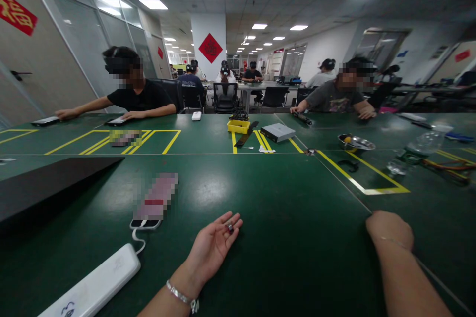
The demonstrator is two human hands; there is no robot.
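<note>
My left hand [213, 245] lies palm up over the green table [275, 237], fingers stretched out and a little bent. A small metallic piece [230, 228] shows at its fingers; whether it is a worn ring or a loose part I cannot tell. My right hand [390, 230] is curled into a fist on the table near a seam, its back toward me. Whatever is inside that fist, if anything, is hidden. Left of my left hand are a phone [156, 200], partly blurred out, and a white power bank [92, 282] joined by a short cable [139, 240].
A black sloping panel [48, 183] stands at left. Farther off are a yellow bin [238, 126], a grey box [277, 132], a metal bowl [357, 142] and a plastic bottle [424, 146]. Two people [136, 94] [340, 91] sit across the table, their hands on it.
</note>
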